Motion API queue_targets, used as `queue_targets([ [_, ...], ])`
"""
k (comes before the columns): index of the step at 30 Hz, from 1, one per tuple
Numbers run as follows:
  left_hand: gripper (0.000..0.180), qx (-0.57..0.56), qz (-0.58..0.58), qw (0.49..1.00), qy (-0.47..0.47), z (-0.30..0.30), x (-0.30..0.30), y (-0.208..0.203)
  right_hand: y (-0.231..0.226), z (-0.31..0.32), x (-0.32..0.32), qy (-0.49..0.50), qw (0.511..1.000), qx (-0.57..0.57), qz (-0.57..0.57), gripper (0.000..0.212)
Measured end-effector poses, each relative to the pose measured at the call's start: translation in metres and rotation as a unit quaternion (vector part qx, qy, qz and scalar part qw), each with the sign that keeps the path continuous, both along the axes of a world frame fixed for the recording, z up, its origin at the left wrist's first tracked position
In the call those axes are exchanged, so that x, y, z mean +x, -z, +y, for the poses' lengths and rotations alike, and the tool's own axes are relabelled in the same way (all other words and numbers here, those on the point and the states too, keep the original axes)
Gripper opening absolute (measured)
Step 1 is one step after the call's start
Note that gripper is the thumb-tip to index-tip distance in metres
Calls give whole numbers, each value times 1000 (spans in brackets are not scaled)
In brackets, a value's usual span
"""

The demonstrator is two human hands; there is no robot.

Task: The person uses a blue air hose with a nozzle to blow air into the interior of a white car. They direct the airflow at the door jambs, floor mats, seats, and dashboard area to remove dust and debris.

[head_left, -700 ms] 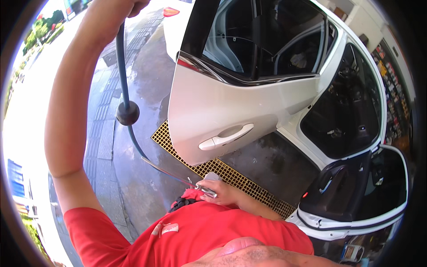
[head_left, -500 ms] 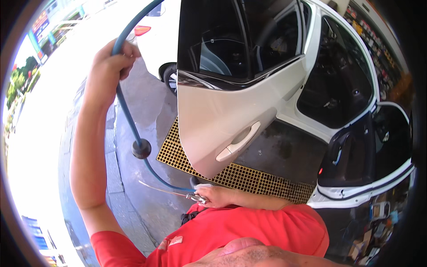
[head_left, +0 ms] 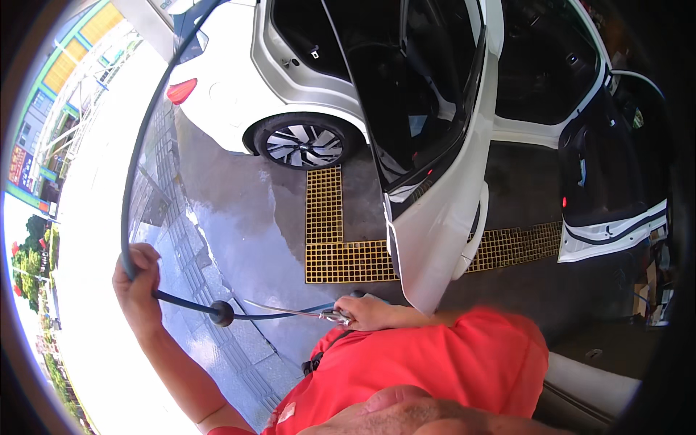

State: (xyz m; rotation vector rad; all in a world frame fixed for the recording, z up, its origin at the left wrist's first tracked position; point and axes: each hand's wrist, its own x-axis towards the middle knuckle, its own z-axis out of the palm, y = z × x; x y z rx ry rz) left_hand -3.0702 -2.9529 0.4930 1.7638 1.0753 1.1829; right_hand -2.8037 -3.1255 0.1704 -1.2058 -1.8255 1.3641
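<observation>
**Dark hose held in both hands beside an open white car**

Rubber, dark and thick, made up the hose point(head_left: 136, 181) that curved down from the top of the view on the person's left. The left hand point(head_left: 138, 279) was closed around it at arm's length, fingers wrapped over the tube. Below that grip the hose bent toward the body and passed through a round black ball-shaped fitting point(head_left: 222, 313). From there a thin metal lance point(head_left: 290, 312) ran to the right hand point(head_left: 370, 312), which was closed on the handle end, held close against the red shirt point(head_left: 449, 362). A small metal part showed at the fingers; what sort of trigger it was could not be told.

Ahead stood a white car point(head_left: 232, 94) with its doors open. The nearer door point(head_left: 442, 225) swung out toward the person, its lower edge just beside the right hand. Through the door openings the cabin looked dark, and what lay inside it could not be made out. A second open door point(head_left: 616, 210) stood on the right, dark trim facing in.

Under the car lay a yellow drain grating point(head_left: 326, 232), set in an L shape in wet concrete point(head_left: 239, 225). A rear wheel point(head_left: 304, 145) stood just beyond the grating. Paved sidewalk point(head_left: 181, 254) ran along the left, in bright sun.
</observation>
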Motion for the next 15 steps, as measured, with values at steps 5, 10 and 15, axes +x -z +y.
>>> queue_targets([
  [5,16,-131,21,984,120,46,4,133,17,35,6,203,979,7,37,40],
  [10,22,-281,-106,912,280,104,77,226,3,98,5,293,955,-19,-45,41],
  [15,14,-327,-131,887,297,205,113,257,-14,192,1,270,957,-43,-95,46],
])
